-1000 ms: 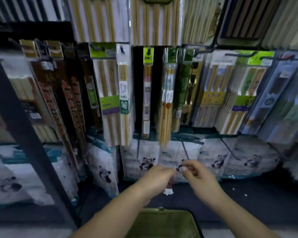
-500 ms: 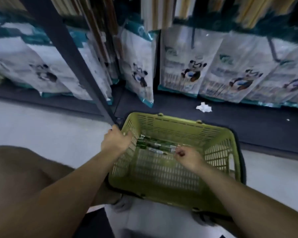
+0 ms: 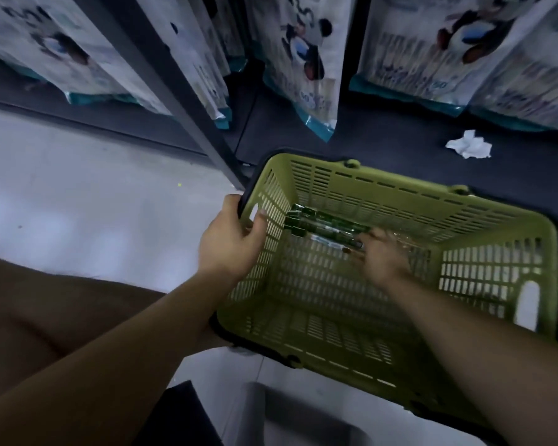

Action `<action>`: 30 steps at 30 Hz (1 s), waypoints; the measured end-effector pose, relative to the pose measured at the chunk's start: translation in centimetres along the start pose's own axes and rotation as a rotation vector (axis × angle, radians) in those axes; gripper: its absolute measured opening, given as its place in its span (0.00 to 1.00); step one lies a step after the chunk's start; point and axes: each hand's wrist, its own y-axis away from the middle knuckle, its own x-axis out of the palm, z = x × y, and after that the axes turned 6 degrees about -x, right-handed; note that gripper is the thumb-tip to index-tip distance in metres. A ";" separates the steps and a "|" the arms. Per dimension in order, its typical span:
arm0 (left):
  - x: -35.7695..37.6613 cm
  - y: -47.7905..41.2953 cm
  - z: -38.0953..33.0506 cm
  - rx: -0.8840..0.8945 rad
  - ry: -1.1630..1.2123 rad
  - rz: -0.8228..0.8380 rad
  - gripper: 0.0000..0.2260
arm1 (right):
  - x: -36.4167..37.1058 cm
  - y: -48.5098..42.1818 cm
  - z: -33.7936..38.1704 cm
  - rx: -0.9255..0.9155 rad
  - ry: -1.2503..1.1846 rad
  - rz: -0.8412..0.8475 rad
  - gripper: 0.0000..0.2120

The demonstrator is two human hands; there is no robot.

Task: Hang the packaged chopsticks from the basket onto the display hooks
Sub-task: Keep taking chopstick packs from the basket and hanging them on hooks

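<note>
Head view: left hand (image 3: 229,241) grips the left rim of the green basket (image 3: 400,189), thumb inside. Right hand (image 3: 382,257) rests on the packaged chopsticks (image 3: 322,225) at the basket's bottom — its fingers are blurred, so I cannot tell whether they grip.

Pale floor (image 3: 78,201) meets a dark shelf base (image 3: 384,149) under dim light.

chopstick packs (image 3: 322,227) lie in the basket (image 3: 400,188), crumpled paper (image 3: 469,145) behind.
</note>
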 end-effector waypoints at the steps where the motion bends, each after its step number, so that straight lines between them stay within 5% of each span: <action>1: 0.0 -0.1 0.0 -0.001 -0.001 -0.004 0.11 | 0.4 -0.3 0.0 -0.006 0.044 0.009 0.21; 7: 0.2 -0.2 -0.1 0.005 -0.020 -0.019 0.10 | 1.8 -0.3 0.3 -0.003 0.247 0.007 0.20; 19: -0.2 -0.3 -0.1 -0.011 -0.004 0.050 0.08 | 2.3 0.6 0.5 -0.072 0.262 0.068 0.15; 23: -1.0 0.3 -0.7 0.135 -0.052 -0.011 0.23 | 0.1 1.6 1.7 -0.016 -0.238 0.100 0.03; 26: -1.1 1.8 -2.0 0.393 -0.079 -0.166 0.16 | -3.0 3.1 4.4 -0.090 -0.666 0.085 0.08; 30: -0.6 2.7 -4.2 0.051 0.155 0.213 0.12 | -6.6 4.4 9.1 -0.240 -0.989 0.112 0.10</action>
